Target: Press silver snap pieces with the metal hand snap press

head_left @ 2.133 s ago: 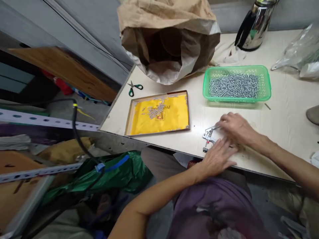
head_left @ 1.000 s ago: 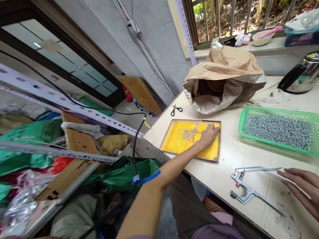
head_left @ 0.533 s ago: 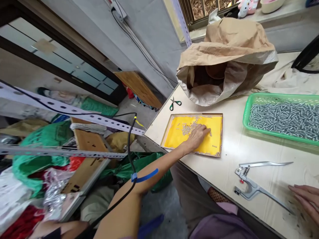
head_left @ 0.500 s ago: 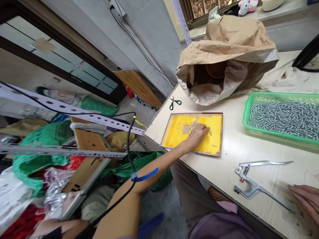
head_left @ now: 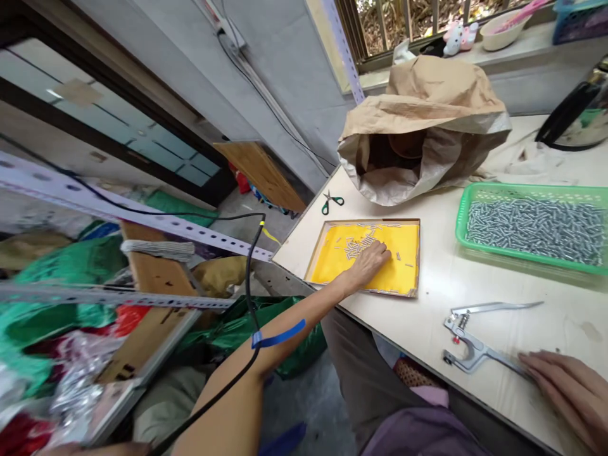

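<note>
My left hand (head_left: 367,265) rests over a shallow tray (head_left: 418,253) with a yellow lining. Its fingers are curled together and bent down, and whatever the fingertips hold is hidden. Beside them on the yellow lies a small heap of short metal pins (head_left: 357,248), with a few loose ones around. My right hand (head_left: 565,386) lies flat on the table, fingers stretched out, at the handle end of metal hand pliers (head_left: 470,354) with a spring and a red part. Whether the fingertips touch that handle I cannot tell.
A green plastic basket (head_left: 460,218) full of small metal pins stands at the right. Behind the tray sits a big open brown paper sack (head_left: 427,114). Green-handled scissors (head_left: 331,202) lie near the table's left edge. A black cable (head_left: 247,272) runs along my left forearm.
My right hand has come further into view, moving left up to the pliers' handle. My left hand stays over the tray with little change. The camera view has shifted slightly.
</note>
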`<state>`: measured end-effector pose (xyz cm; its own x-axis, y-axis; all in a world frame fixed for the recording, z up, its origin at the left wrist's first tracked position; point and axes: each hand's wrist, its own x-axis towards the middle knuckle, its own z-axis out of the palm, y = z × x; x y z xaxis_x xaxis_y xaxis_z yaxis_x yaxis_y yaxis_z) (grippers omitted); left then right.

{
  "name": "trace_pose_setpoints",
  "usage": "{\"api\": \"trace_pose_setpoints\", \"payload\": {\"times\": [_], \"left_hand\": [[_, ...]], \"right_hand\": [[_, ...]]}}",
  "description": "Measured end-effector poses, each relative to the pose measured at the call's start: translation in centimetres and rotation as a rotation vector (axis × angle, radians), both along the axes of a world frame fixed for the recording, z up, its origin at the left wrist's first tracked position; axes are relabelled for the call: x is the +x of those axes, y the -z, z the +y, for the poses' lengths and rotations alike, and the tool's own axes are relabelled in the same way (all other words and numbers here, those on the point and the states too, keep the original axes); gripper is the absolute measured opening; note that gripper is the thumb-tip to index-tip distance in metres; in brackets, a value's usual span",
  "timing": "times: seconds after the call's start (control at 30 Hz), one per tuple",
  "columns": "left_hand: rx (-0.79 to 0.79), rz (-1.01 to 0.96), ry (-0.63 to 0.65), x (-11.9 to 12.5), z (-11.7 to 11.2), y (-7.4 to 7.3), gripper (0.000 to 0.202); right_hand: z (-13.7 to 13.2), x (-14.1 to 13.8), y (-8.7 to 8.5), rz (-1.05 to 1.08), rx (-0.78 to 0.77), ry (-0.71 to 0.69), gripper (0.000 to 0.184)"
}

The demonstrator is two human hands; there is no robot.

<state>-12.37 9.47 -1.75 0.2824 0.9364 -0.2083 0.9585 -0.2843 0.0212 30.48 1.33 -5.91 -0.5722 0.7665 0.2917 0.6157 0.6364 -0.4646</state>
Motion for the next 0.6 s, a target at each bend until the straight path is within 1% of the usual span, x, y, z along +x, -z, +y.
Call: {"api": "trace_pose_setpoints", "payload": {"times": [0.07,0.13,0.2,0.23,0.27,0.33,0.4,0.43,0.5,0.6], "left_hand": [[-0.005,-0.047,-0.032,0.1,0.0,-0.3,0.020],[0.018,-0.165,-0.110,0.9,-0.5,-0.6,0.018],[0.041,-0.376,-0.240,2.5,-1.6,-1.1,0.014],[0.015,-0.506,-0.323,3.6,-2.4,-1.4,0.013],[-0.049,-0.640,-0.411,5.0,-3.3,-1.7,0.011],[-0.282,-0.868,-0.585,7.9,-5.3,-2.1,0.012],[-0.526,-0.990,-0.735,10.7,-6.9,-2.2,0.015],[-0.611,-1.016,-0.799,11.8,-7.5,-2.2,0.015],[-0.692,-1.026,-0.904,13.7,-8.0,-2.0,0.014],[-0.711,-1.014,-0.986,15.1,-8.0,-2.1,0.011]], "right_hand": [[-0.2,-1.4,-1.9,-0.010,0.075,-0.060,0.041],[-0.2,-2.8,-3.7,-0.022,0.120,-0.043,0.032],[-0.1,-3.9,-4.7,-0.057,0.133,-0.022,0.029],[-0.1,-4.2,-4.9,-0.079,0.123,-0.020,0.028],[-0.1,-4.5,-5.0,-0.101,0.108,-0.025,0.028],[-0.1,-4.7,-4.6,-0.137,0.072,-0.037,0.028],[-0.1,-4.6,-4.2,-0.161,0.057,-0.046,0.028],[-0.1,-4.6,-4.0,-0.171,0.051,-0.051,0.029],[-0.2,-4.4,-3.8,-0.181,0.023,-0.057,0.031],[-0.2,-4.3,-3.6,-0.176,-0.022,-0.061,0.031]]}}
